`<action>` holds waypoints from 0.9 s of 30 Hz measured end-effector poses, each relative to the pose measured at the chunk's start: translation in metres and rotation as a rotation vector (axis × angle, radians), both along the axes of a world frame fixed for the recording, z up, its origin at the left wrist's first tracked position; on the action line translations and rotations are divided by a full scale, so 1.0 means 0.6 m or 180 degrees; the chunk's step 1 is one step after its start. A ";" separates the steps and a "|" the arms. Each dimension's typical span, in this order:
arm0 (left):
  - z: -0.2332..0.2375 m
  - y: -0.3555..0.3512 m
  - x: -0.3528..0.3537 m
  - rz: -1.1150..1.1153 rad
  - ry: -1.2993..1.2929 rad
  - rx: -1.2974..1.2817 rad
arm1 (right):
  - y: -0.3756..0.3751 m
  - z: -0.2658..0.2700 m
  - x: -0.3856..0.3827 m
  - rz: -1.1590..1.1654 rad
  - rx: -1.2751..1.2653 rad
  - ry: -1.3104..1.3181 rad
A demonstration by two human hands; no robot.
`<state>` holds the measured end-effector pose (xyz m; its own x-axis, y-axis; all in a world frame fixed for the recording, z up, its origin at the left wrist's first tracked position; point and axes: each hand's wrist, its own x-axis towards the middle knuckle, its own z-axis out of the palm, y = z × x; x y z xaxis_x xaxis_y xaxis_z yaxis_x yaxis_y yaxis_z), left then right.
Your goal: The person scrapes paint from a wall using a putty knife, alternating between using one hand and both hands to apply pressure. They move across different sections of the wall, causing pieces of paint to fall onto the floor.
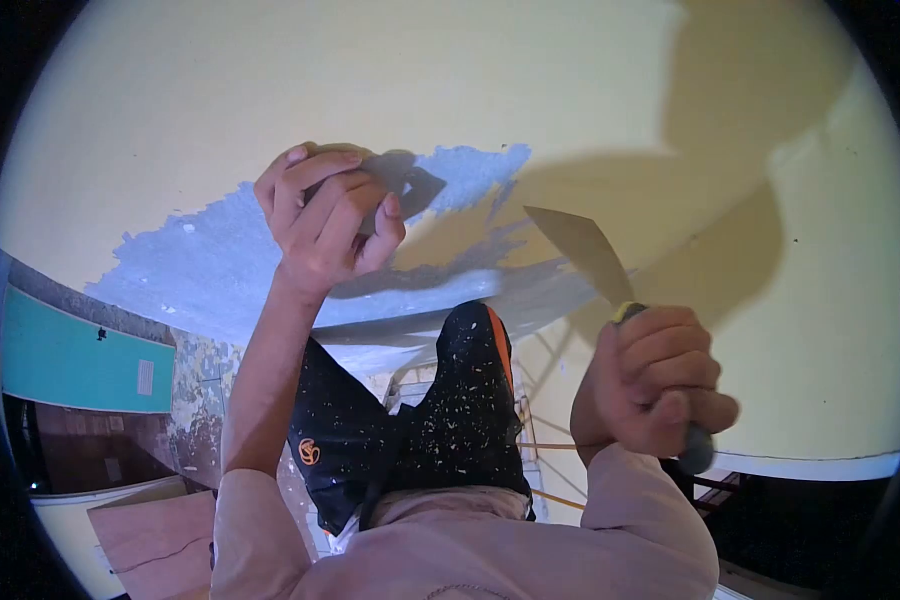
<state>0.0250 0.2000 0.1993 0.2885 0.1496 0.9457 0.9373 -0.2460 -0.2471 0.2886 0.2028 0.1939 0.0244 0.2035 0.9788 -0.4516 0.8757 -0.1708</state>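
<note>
My right hand (667,380) is wrapped around the dark handle of a putty knife (588,250). Its wide metal blade points up and to the left, beside the wall. At the left, my left hand (330,215) is raised in front of the wall, its fingers loosely bent and partly apart. I see nothing held in it, though part of the palm side is hidden. Behind that hand, a bare blue-grey patch (210,250) with ragged edges shows where the pale yellow paint (370,70) is gone.
My legs in dark trousers (460,410), speckled with pale flakes, are below the patch. Metal framework (530,400) shows beside them. Lower left are a turquoise panel (80,350) and a brownish-pink board (160,540). Shadows fall across the wall at right.
</note>
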 end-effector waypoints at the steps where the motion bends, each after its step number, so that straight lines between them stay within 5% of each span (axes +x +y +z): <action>1: -0.001 -0.002 -0.001 0.0005 0.0004 -0.0014 | -0.006 0.012 -0.024 0.0005 -0.0014 0.0004; 3: 0.001 -0.001 0.000 -0.0058 0.0014 -0.0032 | -0.030 0.045 -0.078 -0.2046 -0.1364 -0.1591; 5: 0.003 -0.005 0.005 -0.0032 0.0007 -0.0023 | 0.009 -0.018 -0.044 -0.1746 -0.0772 -0.1504; 8: 0.005 0.000 0.000 0.0023 -0.0022 -0.0036 | 0.000 -0.025 -0.027 0.0269 -0.0178 -0.0265; 9: 0.002 -0.002 0.001 -0.0027 -0.0022 -0.0039 | -0.006 -0.031 -0.028 0.0263 -0.0217 -0.0265; 11: 0.001 -0.001 0.002 -0.0037 0.0003 -0.0028 | -0.012 -0.018 -0.051 -0.1311 -0.1150 -0.1517; 13: -0.001 -0.002 0.002 0.0012 -0.0020 -0.0029 | 0.000 -0.052 -0.051 -0.1263 -0.1167 -0.1264; 16: -0.004 -0.002 -0.002 -0.0077 -0.0012 -0.0101 | -0.004 -0.066 -0.040 0.0025 -0.0371 0.0322; 19: -0.003 -0.003 -0.002 -0.0039 0.0069 -0.0059 | 0.018 -0.065 -0.069 -0.0948 -0.0105 -0.0705; 23: -0.003 -0.001 -0.003 -0.0047 -0.0008 -0.0114 | -0.001 -0.053 -0.039 -0.0488 -0.0068 0.0533; 25: -0.003 -0.003 -0.002 -0.0082 0.0029 -0.0130 | 0.006 -0.077 -0.038 -0.1190 -0.0231 -0.0837; 27: -0.004 -0.004 0.001 -0.0094 0.0048 -0.0093 | 0.025 -0.071 -0.084 -0.1542 -0.0450 -0.1018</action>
<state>0.0257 0.1977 0.1972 0.3075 0.1681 0.9366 0.9257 -0.2809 -0.2535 0.2381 0.2177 0.1515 -0.1444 0.3717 0.9170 0.0866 0.9280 -0.3625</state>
